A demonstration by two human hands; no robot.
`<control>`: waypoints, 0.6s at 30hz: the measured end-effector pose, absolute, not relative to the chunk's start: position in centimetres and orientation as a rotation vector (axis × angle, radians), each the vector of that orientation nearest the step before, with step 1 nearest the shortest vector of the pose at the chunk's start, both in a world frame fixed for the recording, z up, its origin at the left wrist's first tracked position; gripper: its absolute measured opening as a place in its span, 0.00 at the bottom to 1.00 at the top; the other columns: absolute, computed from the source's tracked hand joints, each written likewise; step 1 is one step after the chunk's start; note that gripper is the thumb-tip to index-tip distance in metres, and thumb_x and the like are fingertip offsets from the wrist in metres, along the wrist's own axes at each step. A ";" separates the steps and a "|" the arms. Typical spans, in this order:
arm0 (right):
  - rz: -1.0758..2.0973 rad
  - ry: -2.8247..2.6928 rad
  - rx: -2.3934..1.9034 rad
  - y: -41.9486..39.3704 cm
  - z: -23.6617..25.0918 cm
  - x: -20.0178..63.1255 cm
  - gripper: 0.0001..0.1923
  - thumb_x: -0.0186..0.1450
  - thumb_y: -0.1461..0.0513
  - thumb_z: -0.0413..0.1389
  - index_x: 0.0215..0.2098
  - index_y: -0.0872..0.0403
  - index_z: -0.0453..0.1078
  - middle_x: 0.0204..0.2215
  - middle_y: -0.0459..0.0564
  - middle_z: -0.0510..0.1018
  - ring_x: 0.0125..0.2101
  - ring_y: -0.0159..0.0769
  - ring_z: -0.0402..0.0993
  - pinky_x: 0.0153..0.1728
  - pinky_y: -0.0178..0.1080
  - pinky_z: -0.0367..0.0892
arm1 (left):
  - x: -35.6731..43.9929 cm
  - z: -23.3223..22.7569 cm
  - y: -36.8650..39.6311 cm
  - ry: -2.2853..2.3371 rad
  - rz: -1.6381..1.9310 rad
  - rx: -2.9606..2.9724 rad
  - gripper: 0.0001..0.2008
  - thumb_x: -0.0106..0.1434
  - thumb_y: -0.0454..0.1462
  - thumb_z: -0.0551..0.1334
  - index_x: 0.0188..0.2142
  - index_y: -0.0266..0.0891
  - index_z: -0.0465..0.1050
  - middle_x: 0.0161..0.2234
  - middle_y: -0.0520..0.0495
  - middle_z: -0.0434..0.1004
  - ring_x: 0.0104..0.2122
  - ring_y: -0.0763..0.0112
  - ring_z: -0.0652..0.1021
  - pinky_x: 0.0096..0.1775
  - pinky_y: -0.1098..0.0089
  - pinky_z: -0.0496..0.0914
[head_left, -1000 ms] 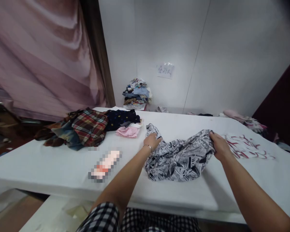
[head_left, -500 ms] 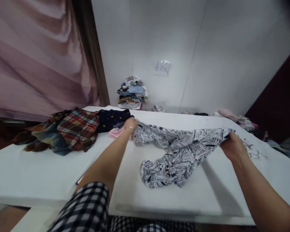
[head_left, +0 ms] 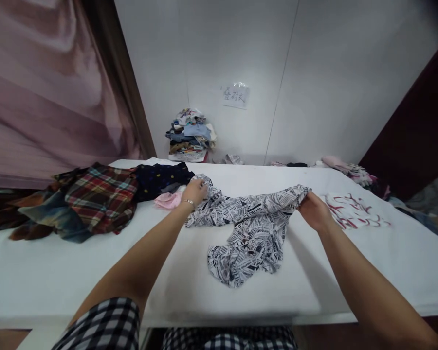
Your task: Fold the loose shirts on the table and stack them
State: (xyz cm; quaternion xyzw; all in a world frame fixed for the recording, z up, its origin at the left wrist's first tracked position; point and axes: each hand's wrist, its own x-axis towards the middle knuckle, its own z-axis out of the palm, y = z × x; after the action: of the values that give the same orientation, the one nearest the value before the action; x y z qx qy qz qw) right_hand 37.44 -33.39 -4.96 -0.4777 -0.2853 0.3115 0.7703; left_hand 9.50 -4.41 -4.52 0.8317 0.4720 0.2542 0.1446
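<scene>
Gripping the garment (head_left: 248, 228) at each top end, your left hand (head_left: 196, 190) and right hand (head_left: 314, 212) spread it left-to-right across the table (head_left: 58, 272); its lower part lies bunched toward you; fingertips hide in cloth.

White panelled wall (head_left: 314, 73) behind; pink curtain (head_left: 40, 82) left; white table (head_left: 58, 272) in front.

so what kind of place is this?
Likely a clothes-sorting or folding workroom: a white table strewn with garments, a stacked clothes pile by the wall, and both hands gripping a newsprint-patterned garment.
</scene>
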 end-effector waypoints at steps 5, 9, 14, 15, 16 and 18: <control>0.810 -0.847 -1.162 -35.7 -4.2 33.1 0.16 0.54 0.50 0.61 0.36 0.50 0.77 0.36 0.50 0.81 0.41 0.45 0.75 0.44 0.46 0.68 | 11.0 -7.7 -12.6 0.739 0.403 2.619 0.25 0.60 0.51 0.57 0.54 0.45 0.67 0.55 0.47 0.69 0.51 0.63 0.71 0.52 0.66 0.64; 0.919 -1.048 -1.322 -36.8 -4.3 31.0 0.16 0.54 0.53 0.61 0.37 0.51 0.79 0.38 0.52 0.81 0.43 0.47 0.74 0.47 0.49 0.65 | 12.0 -10.0 -16.2 0.614 0.242 2.764 0.19 0.58 0.42 0.60 0.49 0.45 0.71 0.48 0.45 0.74 0.50 0.60 0.72 0.51 0.64 0.65; 0.997 -1.359 -1.516 -38.0 -4.0 30.7 0.13 0.56 0.57 0.59 0.38 0.48 0.79 0.40 0.49 0.80 0.44 0.46 0.74 0.49 0.49 0.65 | 10.0 -9.3 -15.3 0.795 0.392 2.722 0.14 0.62 0.33 0.51 0.41 0.42 0.75 0.40 0.46 0.76 0.40 0.64 0.76 0.42 0.66 0.69; 1.015 -1.395 -1.523 -38.2 -4.0 30.6 0.12 0.56 0.58 0.58 0.38 0.48 0.79 0.41 0.49 0.80 0.44 0.46 0.74 0.49 0.48 0.65 | 9.2 -8.8 -15.2 0.828 0.535 2.673 0.15 0.63 0.34 0.51 0.43 0.43 0.74 0.41 0.47 0.76 0.40 0.66 0.76 0.42 0.67 0.69; 1.037 -1.418 -1.520 -38.4 -4.1 30.6 0.12 0.57 0.59 0.58 0.39 0.48 0.79 0.41 0.48 0.80 0.44 0.45 0.74 0.49 0.47 0.65 | 8.5 -8.4 -15.3 0.850 0.692 2.608 0.15 0.64 0.34 0.50 0.44 0.43 0.73 0.42 0.47 0.76 0.41 0.67 0.75 0.43 0.68 0.68; 1.065 -1.420 -1.516 -38.4 -4.5 30.3 0.12 0.57 0.59 0.57 0.38 0.48 0.79 0.40 0.47 0.80 0.42 0.44 0.75 0.47 0.45 0.67 | 7.1 -8.0 -16.2 0.818 0.907 2.492 0.15 0.64 0.34 0.50 0.44 0.43 0.73 0.41 0.48 0.76 0.42 0.69 0.75 0.44 0.70 0.68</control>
State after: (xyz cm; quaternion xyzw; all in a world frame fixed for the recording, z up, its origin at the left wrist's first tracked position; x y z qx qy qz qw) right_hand 30.27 -38.38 -4.47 -0.5972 -0.5593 0.4196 0.3931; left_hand 7.05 -16.24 -8.03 0.8829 0.2900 0.3212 0.1822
